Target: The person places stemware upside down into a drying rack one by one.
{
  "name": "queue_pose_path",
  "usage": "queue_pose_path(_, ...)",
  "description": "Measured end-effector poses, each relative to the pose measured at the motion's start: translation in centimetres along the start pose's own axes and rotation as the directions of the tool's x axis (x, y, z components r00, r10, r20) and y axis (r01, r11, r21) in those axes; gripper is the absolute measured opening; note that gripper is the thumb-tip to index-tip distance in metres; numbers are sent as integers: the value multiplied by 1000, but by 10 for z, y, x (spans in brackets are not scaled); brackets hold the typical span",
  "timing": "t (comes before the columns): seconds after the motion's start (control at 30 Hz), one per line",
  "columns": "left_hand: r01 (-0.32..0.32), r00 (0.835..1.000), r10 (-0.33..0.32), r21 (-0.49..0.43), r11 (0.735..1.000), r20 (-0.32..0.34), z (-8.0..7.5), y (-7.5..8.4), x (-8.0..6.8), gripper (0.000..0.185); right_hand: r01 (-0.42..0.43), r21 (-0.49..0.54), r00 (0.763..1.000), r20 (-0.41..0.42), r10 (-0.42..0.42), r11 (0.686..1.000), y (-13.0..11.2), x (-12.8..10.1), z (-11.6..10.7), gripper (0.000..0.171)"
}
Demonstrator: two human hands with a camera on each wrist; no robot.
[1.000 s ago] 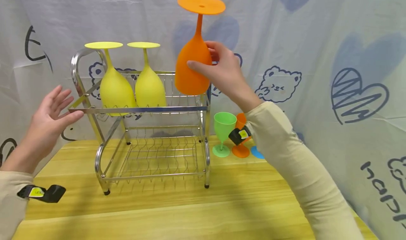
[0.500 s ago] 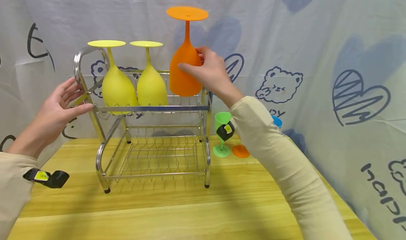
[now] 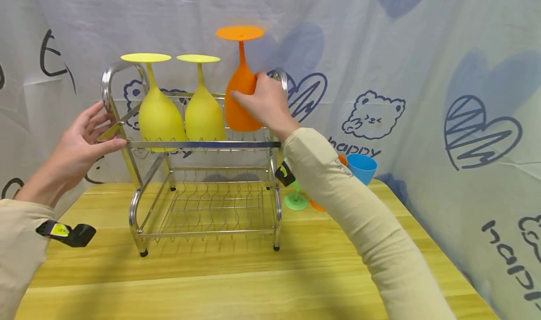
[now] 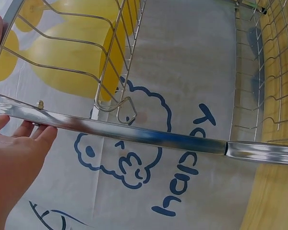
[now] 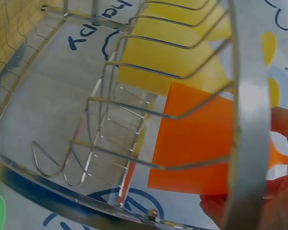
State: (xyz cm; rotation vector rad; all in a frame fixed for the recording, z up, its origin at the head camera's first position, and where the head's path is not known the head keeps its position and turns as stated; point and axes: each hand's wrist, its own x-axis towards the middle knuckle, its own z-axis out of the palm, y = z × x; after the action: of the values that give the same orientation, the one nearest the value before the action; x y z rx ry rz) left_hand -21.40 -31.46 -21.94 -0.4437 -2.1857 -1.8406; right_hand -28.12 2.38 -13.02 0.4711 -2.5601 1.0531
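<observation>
My right hand (image 3: 268,101) grips the bowl of an orange wine glass (image 3: 242,108), turned upside down at the right end of the rack's upper tier. In the right wrist view, the orange bowl (image 5: 192,139) shows behind the tier's wires, rim toward the basket. My left hand (image 3: 86,146) holds the left front corner of the metal dish rack (image 3: 203,145), thumb at the front rail and fingers at the side bar (image 4: 110,129). Two yellow wine glasses, the left one (image 3: 160,118) and the middle one (image 3: 204,113), stand upside down on the upper tier.
Right of the rack, partly behind my right sleeve, stand a green goblet (image 3: 296,201), an orange goblet (image 3: 318,206) and a blue goblet (image 3: 362,166). The rack's lower tier (image 3: 215,207) is wire over the wooden table (image 3: 211,287). A printed curtain (image 3: 422,75) hangs behind.
My right hand has lowered the orange glass and brought it left, down to the upper tier. My left hand has moved right and taken hold of the rack's corner.
</observation>
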Motion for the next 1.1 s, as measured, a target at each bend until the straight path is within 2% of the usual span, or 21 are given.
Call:
queue_pose_path(0.17,-8,1000,8,-29,1000,-2,-1,-2,0,87,-33,-29,999,2,33,999,4,2,8,45)
queue_pose_path(0.47,-27,1000,27,-52,998,1,-2,-4,1,88,-108,-6,994,25,108,994,9,9,18,44)
queue_pose_path(0.63,-16,1000,16,-16,1000,-2,-3,-2,0,88,-131,-12,991,28,131,991,11,10,23,42)
queue_pose_path(0.8,0,1000,0,98,995,-2,-2,1,0,87,-163,-69,985,51,166,984,12,9,25,37)
queue_pose_path(1.1,-10,1000,10,75,997,-4,-2,-2,-1,86,-144,-148,982,98,160,978,12,8,25,44)
